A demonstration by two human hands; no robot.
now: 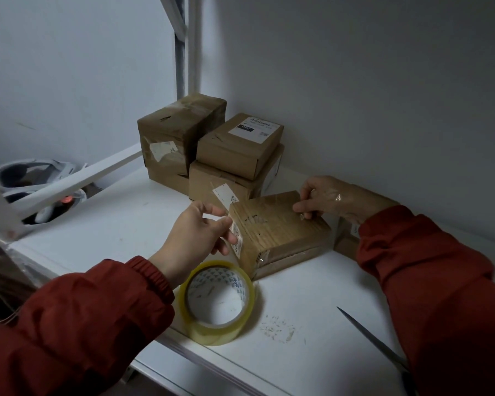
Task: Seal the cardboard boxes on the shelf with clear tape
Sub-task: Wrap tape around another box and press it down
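My left hand (203, 232) pinches a strip of clear tape (215, 217) at the left face of a small cardboard box (277, 230) on the shelf (297, 295). My right hand (326, 200) grips its far top edge. The tape roll (219, 301) lies just below my left hand, scissors (375, 341) beside my right forearm, and stacked boxes (212, 147) beyond both hands.

Matt brown cardboard box (277, 232), glossy clear plastic tape roll (217, 301), smooth white shelf (312, 295), shiny metal scissors (375, 341).
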